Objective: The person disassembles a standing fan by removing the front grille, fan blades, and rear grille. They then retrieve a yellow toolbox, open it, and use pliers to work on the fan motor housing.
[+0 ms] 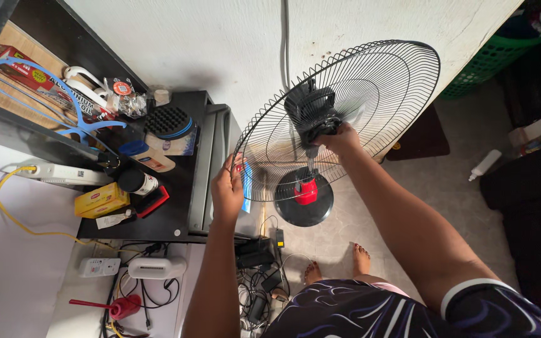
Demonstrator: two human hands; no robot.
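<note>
Beside the black shelf unit [183, 206], a pedestal fan [311, 125] stands on its round base [302, 209]. Right hand [340, 139] is clamped on the motor housing [311, 112]; left hand [228, 188] pinches the grille rim [240, 164]. Grille appears mounted; the fan faces the far wall.

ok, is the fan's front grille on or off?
Cannot tell. One wire grille shows, motor housing on the near side; left hand holds its rim, right hand at the motor.

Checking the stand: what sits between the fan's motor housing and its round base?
In the head view, a thin upright pole with a red fitting joins motor housing to round base.
</note>
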